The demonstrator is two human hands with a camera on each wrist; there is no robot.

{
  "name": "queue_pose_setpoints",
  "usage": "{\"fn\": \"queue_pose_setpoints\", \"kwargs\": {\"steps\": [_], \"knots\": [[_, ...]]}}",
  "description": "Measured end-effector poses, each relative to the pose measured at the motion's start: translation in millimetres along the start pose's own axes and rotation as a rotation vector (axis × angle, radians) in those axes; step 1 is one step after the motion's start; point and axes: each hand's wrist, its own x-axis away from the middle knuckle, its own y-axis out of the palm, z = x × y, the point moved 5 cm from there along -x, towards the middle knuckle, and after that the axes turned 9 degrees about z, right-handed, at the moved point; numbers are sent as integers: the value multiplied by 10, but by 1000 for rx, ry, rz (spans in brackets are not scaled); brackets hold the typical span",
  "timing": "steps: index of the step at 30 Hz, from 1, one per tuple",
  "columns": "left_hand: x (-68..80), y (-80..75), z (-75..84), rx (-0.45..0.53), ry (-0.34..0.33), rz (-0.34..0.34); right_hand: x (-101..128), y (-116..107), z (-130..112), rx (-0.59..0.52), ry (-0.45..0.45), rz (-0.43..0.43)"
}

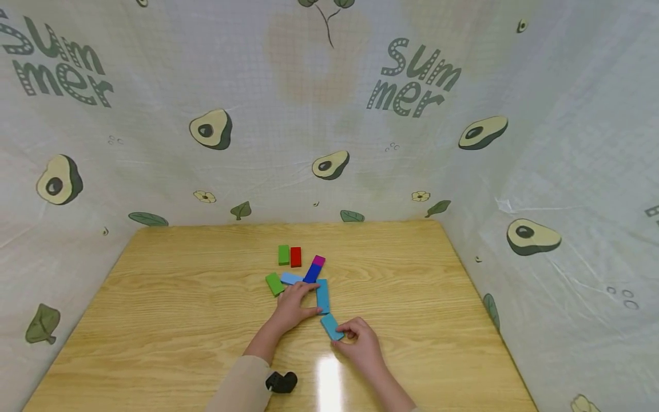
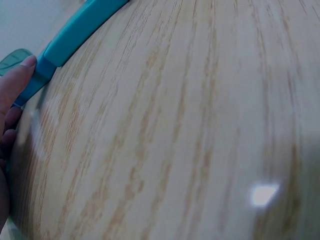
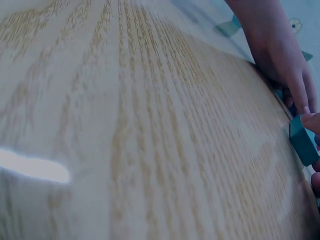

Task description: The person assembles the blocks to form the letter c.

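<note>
Two sky-blue blocks lie almost end to end on the table, meeting at a slight angle. In the head view, my left hand (image 1: 291, 309) holds the farther blue block (image 1: 322, 298), thumb at its near end and a finger at its far end. My right hand (image 1: 363, 346) pinches the nearer blue block (image 1: 330, 325) between thumb and fingers, on its right side. The left wrist view shows the left thumb (image 2: 20, 77) against one block, and the other block (image 2: 87, 30) adjoining it. At the right edge of the right wrist view, fingertips touch a block (image 3: 303, 142).
Beyond the left hand lie a pale blue block (image 1: 291, 278), a dark blue block (image 1: 312, 273) with a magenta block (image 1: 319, 260) at its end, a green block (image 1: 274, 284), another green block (image 1: 284, 254) and a red block (image 1: 296, 257). A printed cloth (image 1: 278, 194) encloses the wooden table (image 1: 195, 274).
</note>
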Motion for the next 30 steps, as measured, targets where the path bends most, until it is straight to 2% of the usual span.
{"fn": "queue_pose_setpoints", "kwargs": {"steps": [30], "knots": [[0,4,-6,3,-6,-6,-19,46,-8,7,-10,-15]]}}
